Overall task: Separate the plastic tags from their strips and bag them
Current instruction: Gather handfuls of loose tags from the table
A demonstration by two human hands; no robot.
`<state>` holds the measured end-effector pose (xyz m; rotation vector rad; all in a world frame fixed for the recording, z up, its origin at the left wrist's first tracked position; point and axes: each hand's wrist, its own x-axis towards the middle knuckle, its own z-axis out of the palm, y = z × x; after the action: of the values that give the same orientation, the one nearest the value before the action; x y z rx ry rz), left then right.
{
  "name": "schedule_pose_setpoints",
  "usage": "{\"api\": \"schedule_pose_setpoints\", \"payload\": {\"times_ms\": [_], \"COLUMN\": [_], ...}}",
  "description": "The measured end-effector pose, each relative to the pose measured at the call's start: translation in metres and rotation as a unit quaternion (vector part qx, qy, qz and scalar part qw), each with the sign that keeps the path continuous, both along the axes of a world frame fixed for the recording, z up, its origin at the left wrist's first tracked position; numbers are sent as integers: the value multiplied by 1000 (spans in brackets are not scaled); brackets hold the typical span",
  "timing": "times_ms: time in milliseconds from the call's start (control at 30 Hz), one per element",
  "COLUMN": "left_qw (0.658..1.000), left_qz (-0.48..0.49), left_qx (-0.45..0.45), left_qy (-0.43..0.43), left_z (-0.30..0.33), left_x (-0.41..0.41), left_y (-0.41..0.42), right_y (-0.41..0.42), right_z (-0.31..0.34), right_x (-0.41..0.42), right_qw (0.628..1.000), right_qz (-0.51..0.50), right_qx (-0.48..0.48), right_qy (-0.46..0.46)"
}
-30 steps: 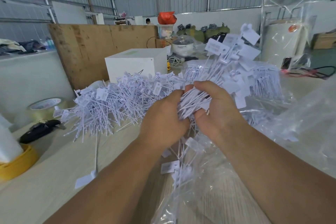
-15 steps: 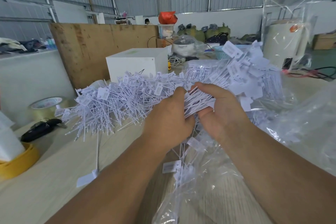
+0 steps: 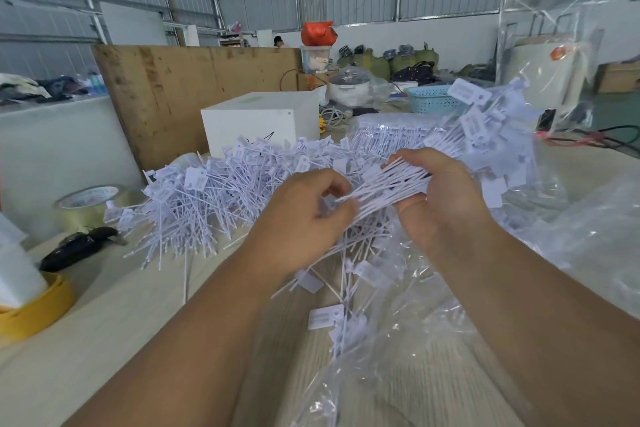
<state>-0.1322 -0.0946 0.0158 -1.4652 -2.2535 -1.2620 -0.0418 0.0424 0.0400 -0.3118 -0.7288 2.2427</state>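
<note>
**Pulling plastic tags free over an open bag**

Gripping a thick bundle of white plastic tags (image 3: 391, 185), the person's right hand (image 3: 446, 201) curls its fingers and thumb around the thin stems, with the flat label ends fanning out to the far right. The left hand (image 3: 304, 215) sits just beside it, fingers curled in and pinching the stem tips, likely to tug tags loose from their strip. Both hands hover above a clear plastic bag (image 3: 398, 350) that lies open on the near right of the pale table (image 3: 114, 329), apparently so freed tags drop straight in; a few loose tags (image 3: 325, 315) already rest there. A large heap of unsorted tags (image 3: 207, 198) spreads across the table to the left, within easy reach. Farther left sit a roll of clear tape (image 3: 91, 204) and a dark tool (image 3: 79, 246), unclear in type. A white box (image 3: 259, 121) stands behind the heap.
</note>
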Motion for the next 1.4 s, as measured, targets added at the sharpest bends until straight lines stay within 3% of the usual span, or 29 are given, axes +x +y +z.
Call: {"api": "schedule_pose_setpoints", "payload": {"times_ms": [233, 667, 867, 1067, 1233, 1400], "left_qw": [993, 997, 974, 970, 982, 986], "left_qz": [-37, -24, -41, -65, -49, 2], "left_qx": [17, 22, 95, 68, -68, 72], "left_qy": [-113, -65, -202, -226, -170, -148], "left_z": [2, -1, 6, 5, 14, 16], "left_x": [-1, 6, 3, 6, 6, 15], "left_y": [-5, 5, -1, -4, -9, -3], "right_y": [8, 0, 1, 6, 7, 5], "right_z": [5, -4, 1, 7, 8, 4], "right_x": [7, 2, 3, 6, 7, 2], "right_qw": [1000, 999, 1000, 999, 1000, 996], "right_qz": [-12, -1, -7, -34, -27, -19], "right_qx": [-12, 17, 2, -15, -5, 12], "right_qy": [12, -43, -10, 11, -6, -86]}}
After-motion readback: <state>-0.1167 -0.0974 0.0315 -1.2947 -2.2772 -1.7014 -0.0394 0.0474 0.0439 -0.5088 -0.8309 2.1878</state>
